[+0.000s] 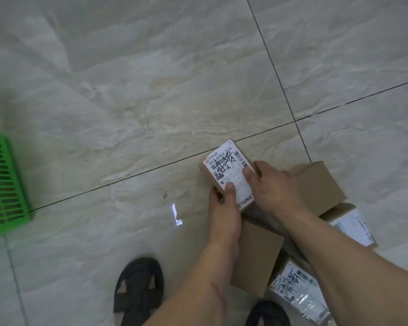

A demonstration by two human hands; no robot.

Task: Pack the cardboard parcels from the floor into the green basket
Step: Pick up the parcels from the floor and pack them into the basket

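Both of my hands hold a small cardboard parcel with a white shipping label scribbled over in black marker. My left hand grips its near left corner, thumb on the label. My right hand grips its right side. More cardboard parcels lie on the floor around my arms: a plain one behind my right hand, a plain one under my left forearm, and a labelled one at the right. The green basket stands at the left edge, only partly in view.
A grey plastic mailer with a label lies at the bottom right. My two dark sandals stand at the bottom of the view. Pale marble floor tiles with dark grout lines stretch between the parcels and the basket.
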